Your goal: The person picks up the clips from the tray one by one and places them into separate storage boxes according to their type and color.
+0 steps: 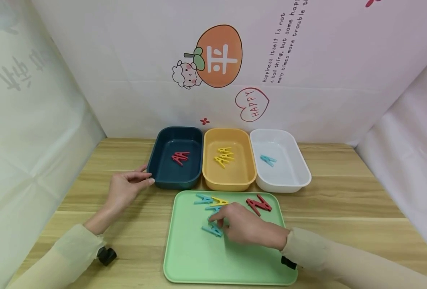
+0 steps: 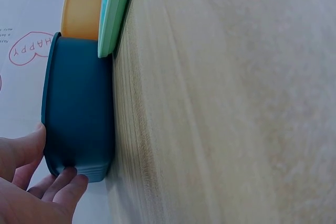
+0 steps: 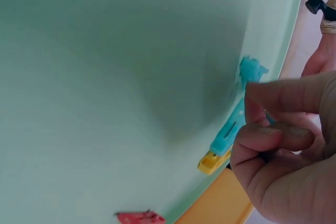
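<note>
In the head view my left hand [image 1: 125,186] grips the near left corner of a dark blue bin [image 1: 175,184]. The left wrist view puts my thumb [image 2: 34,137] at the bin's rim and other fingers [image 2: 73,182] against its outer side. Over a green tray [image 1: 192,261], my right hand [image 1: 240,224] has bent fingers low among light blue clothespins [image 1: 212,230]. One finger [image 3: 273,90] overlaps a blue clothespin [image 3: 251,69] in the right wrist view; whether it is pinched is hidden. A yellow clothespin [image 1: 219,202] and red clothespins [image 1: 259,204] also lie on the tray.
A yellow bin [image 1: 229,184] with yellow clothespins [image 1: 223,156] and a white bin [image 1: 289,180] with blue clothespins [image 1: 268,160] stand beside the dark blue bin, which contains red clothespins [image 1: 180,157]. A printed cloth [image 1: 145,100] hangs behind the wooden table [image 1: 347,208].
</note>
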{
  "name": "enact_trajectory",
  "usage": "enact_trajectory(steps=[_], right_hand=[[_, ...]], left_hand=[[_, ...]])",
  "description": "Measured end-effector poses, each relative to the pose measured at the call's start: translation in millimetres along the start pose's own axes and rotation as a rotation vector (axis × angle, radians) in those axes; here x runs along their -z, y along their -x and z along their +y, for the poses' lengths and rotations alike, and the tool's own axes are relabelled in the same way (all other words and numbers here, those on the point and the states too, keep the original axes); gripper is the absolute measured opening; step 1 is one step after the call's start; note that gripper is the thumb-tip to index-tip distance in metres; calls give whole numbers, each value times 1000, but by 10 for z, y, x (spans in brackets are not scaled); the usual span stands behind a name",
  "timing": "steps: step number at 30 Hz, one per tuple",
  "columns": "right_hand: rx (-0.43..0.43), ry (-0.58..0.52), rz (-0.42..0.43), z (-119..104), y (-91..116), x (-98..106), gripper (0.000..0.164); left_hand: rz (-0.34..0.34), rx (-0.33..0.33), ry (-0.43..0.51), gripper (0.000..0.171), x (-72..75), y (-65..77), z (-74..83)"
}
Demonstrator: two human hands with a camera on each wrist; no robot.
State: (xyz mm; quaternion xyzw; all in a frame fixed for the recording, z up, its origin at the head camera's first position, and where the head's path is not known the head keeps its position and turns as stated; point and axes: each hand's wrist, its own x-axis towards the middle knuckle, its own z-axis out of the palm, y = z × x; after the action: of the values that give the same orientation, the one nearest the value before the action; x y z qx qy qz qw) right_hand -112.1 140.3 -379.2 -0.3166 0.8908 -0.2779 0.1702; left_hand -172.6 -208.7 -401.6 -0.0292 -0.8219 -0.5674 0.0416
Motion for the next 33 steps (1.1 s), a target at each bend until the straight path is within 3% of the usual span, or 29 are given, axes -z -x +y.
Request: enact_trajectory(steps=[4,9,17,25,33], right_hand=[[-5,-39,-9,0,-78,-34,52],[17,-12,-54,-23,-145,-74,51],[-41,-37,-82,-72,-66,-94,12],[-145,-72,6,54,123,-56,7],[-154,-24,166,167,169,-9,21]], left_hand=[[-4,1,-3,29,2,3,-2],[-1,3,-10,28,0,13,17],[-2,0,1,27,-6,21,2],[-3,1,2,28,2,8,-7],[0,-3,-12,27,7,20,7]])
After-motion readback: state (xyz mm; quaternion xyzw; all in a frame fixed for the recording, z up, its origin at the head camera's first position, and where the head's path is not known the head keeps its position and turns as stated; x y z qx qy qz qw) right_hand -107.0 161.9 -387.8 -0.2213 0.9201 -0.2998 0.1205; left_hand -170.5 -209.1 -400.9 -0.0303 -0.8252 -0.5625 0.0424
